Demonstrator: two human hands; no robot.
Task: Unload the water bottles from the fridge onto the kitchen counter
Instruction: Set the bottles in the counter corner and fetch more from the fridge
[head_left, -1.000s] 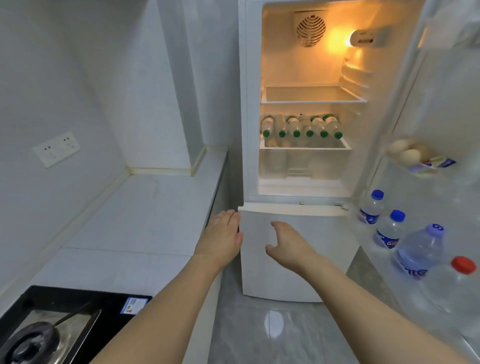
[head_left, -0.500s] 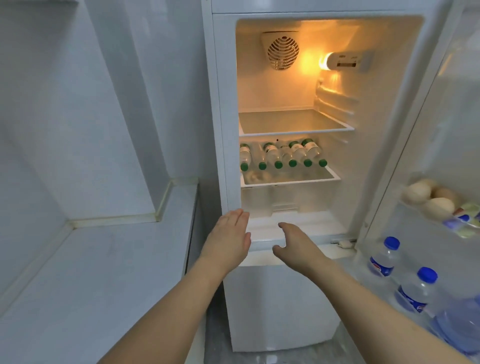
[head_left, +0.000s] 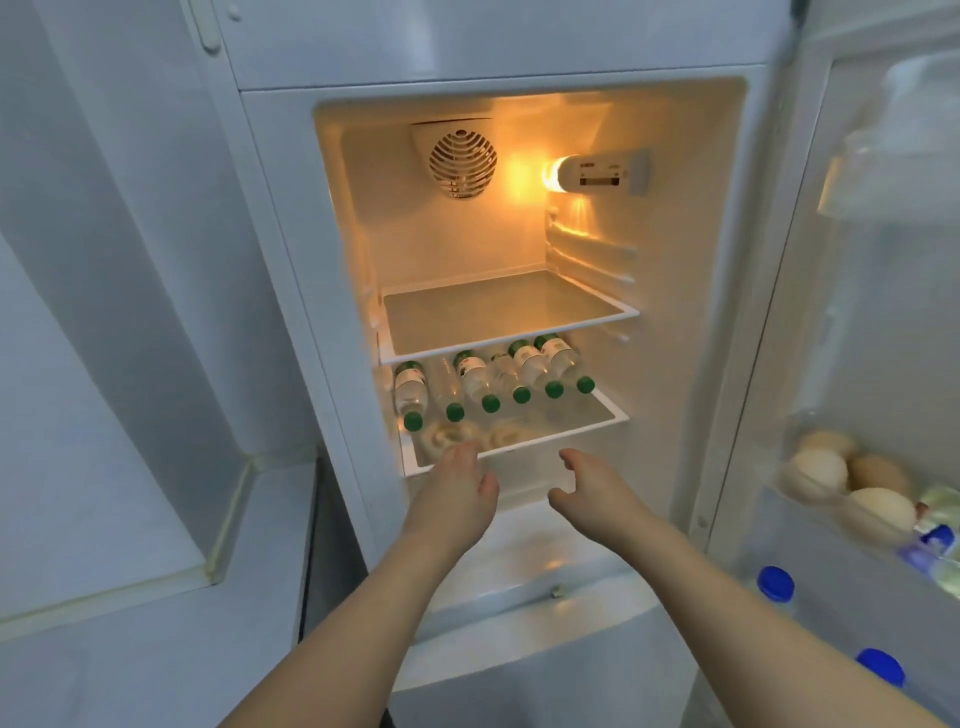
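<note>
Fridge (head_left: 291, 218): door open, interior lit.
Water bottles (head_left: 491, 376): six with green caps, lying side by side on the lower shelf (head_left: 597, 421).
Left hand (head_left: 457, 493): empty, fingers straight, at the shelf's front edge.
Right hand (head_left: 592, 488): empty, fingers relaxed, just below the shelf.
Worktop (head_left: 130, 649): left of fridge.

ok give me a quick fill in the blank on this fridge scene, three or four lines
1. The water bottles lying on the lower glass shelf have ____ caps.
2. The number of bottles in that row is ____.
3. The left hand and right hand each hold ____.
4. The rack on the open fridge door holds ____.

Missing words: green; six; nothing; eggs
</note>
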